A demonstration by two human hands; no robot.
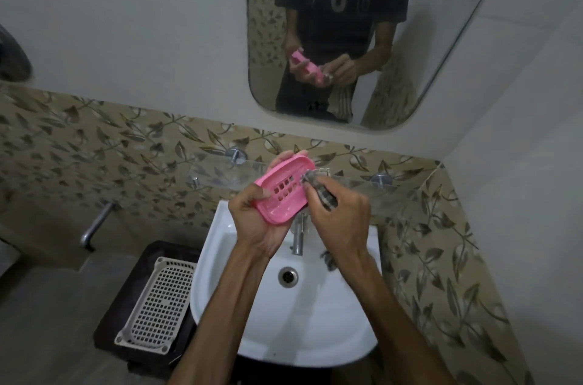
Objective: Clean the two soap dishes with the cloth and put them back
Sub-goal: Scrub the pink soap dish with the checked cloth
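Observation:
My left hand (252, 220) grips a pink slotted soap dish (284, 192) from below, tilted, above the white sink (252, 331). Fingertips curl over its far rim. My right hand (344, 214) holds a bunched grey patterned cloth (321, 192) and presses its tip against the inside of the dish near the slots. A loose end of the cloth (328, 260) hangs under my right wrist. A second soap dish is not plainly visible.
A chrome tap (298, 236) stands at the back of the sink under the dish. A glass shelf (220, 173) on chrome brackets runs along the wall behind. A white perforated tray (157, 299) lies on a dark stand to the left. A mirror (331, 37) hangs above.

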